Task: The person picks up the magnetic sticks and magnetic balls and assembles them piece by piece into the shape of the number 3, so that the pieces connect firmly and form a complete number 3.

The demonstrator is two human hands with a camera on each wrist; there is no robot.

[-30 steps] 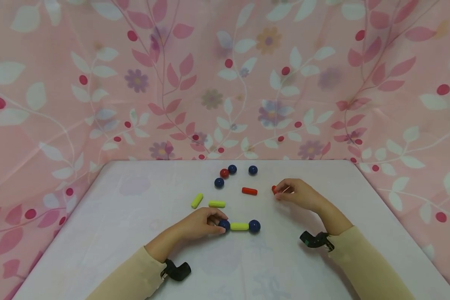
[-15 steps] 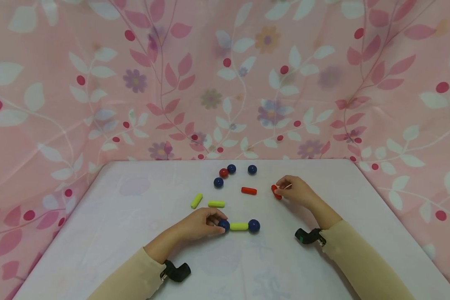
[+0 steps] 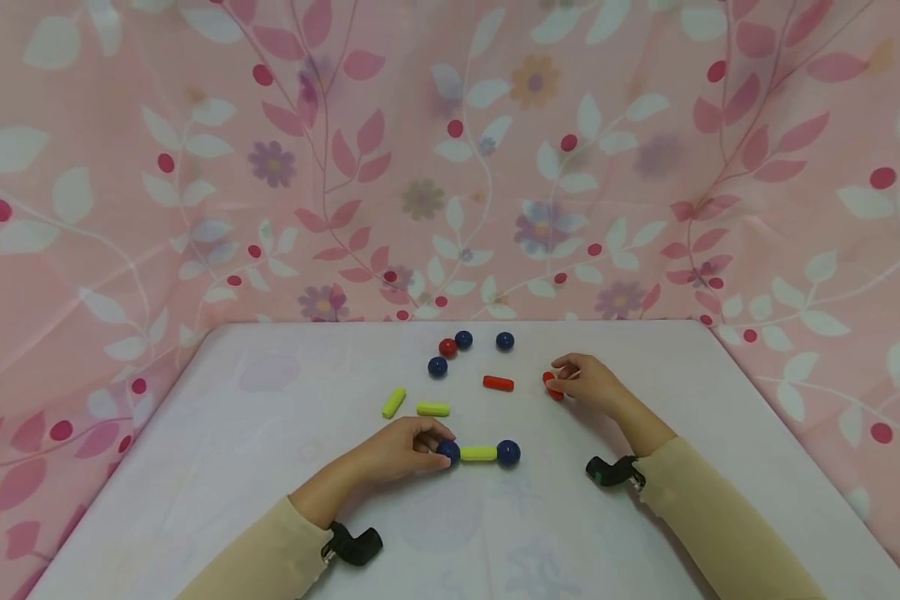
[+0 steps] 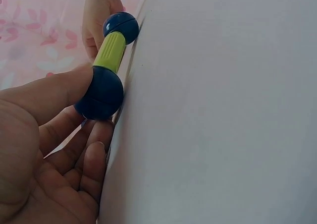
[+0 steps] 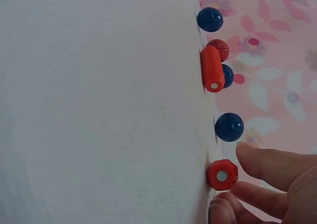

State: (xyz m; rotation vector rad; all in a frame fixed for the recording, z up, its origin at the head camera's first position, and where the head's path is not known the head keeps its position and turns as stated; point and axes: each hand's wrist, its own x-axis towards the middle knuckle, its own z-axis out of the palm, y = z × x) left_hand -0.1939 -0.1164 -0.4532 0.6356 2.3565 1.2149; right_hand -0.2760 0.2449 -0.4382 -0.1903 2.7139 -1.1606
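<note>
Right hand has shifted slightly left since a second ago, and more of the outer red rod now shows; left hand about same spot. Left fingers curled, pinching the left blue ball, which joins the joined lime rod and right blue ball in a straight row. Outer red rod is at the right fingertips, right of the inner red rod. Right fingers part-curled; thumb overlaps the rod in head view, but right wrist view shows a gap at its near end, so can't tell if gripped.

White worktop, faint printed patches, rounded far corners. Pink backdrop cloth behind and both sides: leaves, berries, flowers, some folds. Light dim, soft shadows under arms.

Slanted lime rod and level lime rod lie beyond left hand. Farther back: red ball close against a blue ball, two more blue balls near. Beige sleeves, black wrist cameras.
</note>
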